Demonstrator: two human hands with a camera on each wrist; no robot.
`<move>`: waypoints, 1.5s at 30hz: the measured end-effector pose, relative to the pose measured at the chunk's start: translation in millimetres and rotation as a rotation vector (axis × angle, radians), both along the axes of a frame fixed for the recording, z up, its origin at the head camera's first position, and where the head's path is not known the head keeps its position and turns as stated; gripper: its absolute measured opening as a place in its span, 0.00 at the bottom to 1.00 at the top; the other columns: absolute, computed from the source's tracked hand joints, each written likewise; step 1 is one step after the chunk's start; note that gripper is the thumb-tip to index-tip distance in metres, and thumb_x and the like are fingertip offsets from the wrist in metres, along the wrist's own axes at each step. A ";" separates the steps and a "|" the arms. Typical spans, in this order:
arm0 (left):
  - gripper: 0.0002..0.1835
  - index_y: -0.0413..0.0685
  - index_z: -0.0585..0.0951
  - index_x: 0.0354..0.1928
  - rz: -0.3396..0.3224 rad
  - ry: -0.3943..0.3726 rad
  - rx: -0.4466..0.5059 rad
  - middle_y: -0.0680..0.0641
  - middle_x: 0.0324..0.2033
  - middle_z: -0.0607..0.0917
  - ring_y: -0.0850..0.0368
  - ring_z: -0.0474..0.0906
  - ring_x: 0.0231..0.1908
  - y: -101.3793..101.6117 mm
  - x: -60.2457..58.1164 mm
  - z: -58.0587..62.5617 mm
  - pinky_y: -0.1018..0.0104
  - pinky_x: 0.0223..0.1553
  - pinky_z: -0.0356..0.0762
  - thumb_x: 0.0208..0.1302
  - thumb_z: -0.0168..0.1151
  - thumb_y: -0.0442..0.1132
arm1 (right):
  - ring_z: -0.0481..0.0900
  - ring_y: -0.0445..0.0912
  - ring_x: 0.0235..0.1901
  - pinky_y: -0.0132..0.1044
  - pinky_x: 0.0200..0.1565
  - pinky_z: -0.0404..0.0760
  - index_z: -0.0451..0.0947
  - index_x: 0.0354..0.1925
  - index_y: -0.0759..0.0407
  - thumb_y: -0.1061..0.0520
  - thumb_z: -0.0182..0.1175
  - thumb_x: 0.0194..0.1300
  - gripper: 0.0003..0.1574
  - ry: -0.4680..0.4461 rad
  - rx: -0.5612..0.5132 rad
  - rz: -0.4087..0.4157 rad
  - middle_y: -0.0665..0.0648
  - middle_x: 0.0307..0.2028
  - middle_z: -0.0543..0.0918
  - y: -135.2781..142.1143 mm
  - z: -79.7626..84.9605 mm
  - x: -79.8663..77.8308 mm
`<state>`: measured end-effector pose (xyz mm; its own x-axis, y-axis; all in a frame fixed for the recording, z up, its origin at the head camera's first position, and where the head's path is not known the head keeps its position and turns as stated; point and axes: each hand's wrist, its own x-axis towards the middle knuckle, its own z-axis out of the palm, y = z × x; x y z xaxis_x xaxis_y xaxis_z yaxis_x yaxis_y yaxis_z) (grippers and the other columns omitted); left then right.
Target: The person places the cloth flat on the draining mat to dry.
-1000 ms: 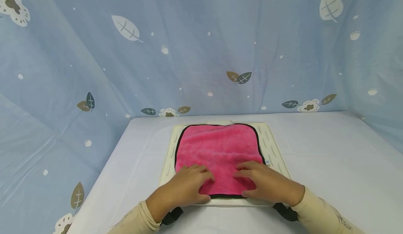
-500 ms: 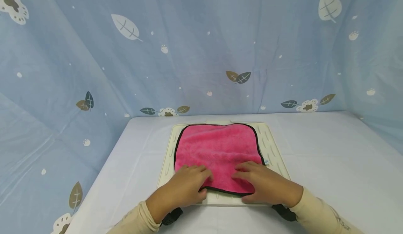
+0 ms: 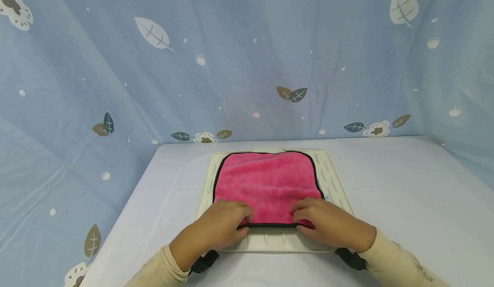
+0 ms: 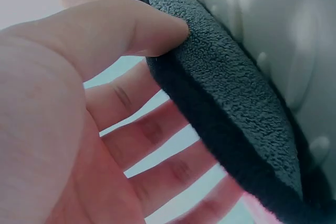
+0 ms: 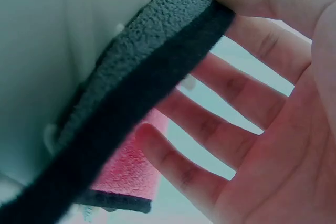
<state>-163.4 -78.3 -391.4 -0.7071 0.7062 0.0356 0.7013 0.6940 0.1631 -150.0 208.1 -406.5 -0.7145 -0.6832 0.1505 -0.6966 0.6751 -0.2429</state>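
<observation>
A pink plush towel [image 3: 268, 179] with black edging lies over a cream ribbed board [image 3: 266, 242]. At its near edge, the left hand [image 3: 224, 222] pinches the left corner between thumb and fingers. The right hand [image 3: 324, 220] pinches the near right part in the same way. In the left wrist view, the thumb presses on the grey underside [image 4: 220, 77] of the lifted edge, with the other fingers behind it. The right wrist view shows the right thumb on the grey underside [image 5: 142, 45] too, and the fingers spread on the pink side [image 5: 128, 166].
The board rests on a table with a white cloth [image 3: 405, 201]. Blue curtain fabric [image 3: 239, 64] with leaf and flower prints hangs behind and at both sides. A small tag [image 3: 327, 198] sticks out at the towel's right edge. Black straps [image 3: 349, 259] circle the wrists.
The towel's near edge has risen off the board and moved away from the person, baring more of the board's front. Both hands have closed from resting on the towel to pinching its edge.
</observation>
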 end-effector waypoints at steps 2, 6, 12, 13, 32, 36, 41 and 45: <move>0.06 0.58 0.81 0.31 -0.008 0.014 0.006 0.63 0.29 0.82 0.69 0.76 0.29 -0.5 0.9 2.5 0.55 0.41 0.78 0.57 0.71 0.42 | 0.82 0.44 0.49 0.42 0.51 0.83 0.86 0.38 0.47 0.59 0.69 0.60 0.08 -0.003 -0.003 0.006 0.47 0.45 0.84 0.1 1.9 0.3; 0.06 0.58 0.81 0.30 -0.024 -0.011 0.010 0.64 0.27 0.80 0.71 0.73 0.27 -0.1 3.1 6.6 0.61 0.39 0.77 0.57 0.71 0.42 | 0.81 0.41 0.45 0.39 0.47 0.83 0.86 0.36 0.47 0.60 0.68 0.60 0.08 -0.028 -0.011 0.025 0.46 0.42 0.85 0.6 5.7 1.4; 0.06 0.58 0.81 0.30 -0.034 -0.067 -0.012 0.64 0.26 0.79 0.71 0.69 0.26 0.7 7.1 11.1 0.67 0.35 0.73 0.57 0.71 0.41 | 0.78 0.34 0.38 0.33 0.42 0.82 0.85 0.34 0.47 0.60 0.68 0.60 0.07 -0.089 -0.028 0.061 0.43 0.38 0.83 0.2 10.0 5.6; 0.06 0.58 0.81 0.30 -0.036 -0.070 -0.016 0.63 0.26 0.78 0.70 0.69 0.26 0.7 7.7 11.6 0.67 0.34 0.73 0.57 0.71 0.41 | 0.76 0.34 0.36 0.31 0.41 0.81 0.85 0.33 0.46 0.60 0.68 0.60 0.07 -0.097 -0.028 0.068 0.41 0.36 0.81 -0.2 10.7 6.4; 0.05 0.62 0.83 0.29 -0.058 -0.121 -0.046 0.64 0.26 0.77 0.72 0.67 0.27 -1.1 9.6 12.7 0.69 0.34 0.69 0.55 0.72 0.42 | 0.69 0.30 0.28 0.23 0.33 0.72 0.85 0.27 0.43 0.61 0.69 0.57 0.10 -0.116 -0.032 0.131 0.38 0.26 0.74 -1.5 9.7 12.3; 0.03 0.65 0.85 0.29 -0.056 -0.144 -0.044 0.65 0.27 0.77 0.73 0.67 0.28 -1.3 9.7 11.4 0.68 0.35 0.68 0.57 0.72 0.45 | 0.70 0.29 0.30 0.23 0.35 0.74 0.85 0.26 0.41 0.59 0.69 0.58 0.11 -0.136 -0.049 0.134 0.36 0.27 0.75 -0.9 9.0 12.8; 0.03 0.66 0.86 0.29 -0.063 -0.142 -0.033 0.66 0.27 0.78 0.73 0.68 0.30 -1.3 9.1 9.4 0.69 0.35 0.68 0.59 0.70 0.47 | 0.70 0.29 0.32 0.24 0.37 0.75 0.86 0.27 0.42 0.58 0.69 0.59 0.09 -0.139 -0.045 0.130 0.36 0.28 0.75 -0.8 8.3 13.1; 0.03 0.66 0.86 0.29 -0.059 -0.136 -0.036 0.65 0.27 0.77 0.72 0.68 0.29 -1.4 8.6 8.2 0.69 0.34 0.67 0.58 0.71 0.46 | 0.71 0.30 0.33 0.26 0.39 0.77 0.87 0.30 0.42 0.58 0.70 0.59 0.08 -0.154 -0.027 0.114 0.36 0.29 0.76 -0.7 8.3 12.0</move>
<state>-154.8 -79.7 -383.2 -0.6607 0.7459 -0.0837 0.7144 0.6591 0.2350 -138.0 207.4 -398.3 -0.6485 -0.7584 0.0654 -0.7218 0.5853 -0.3694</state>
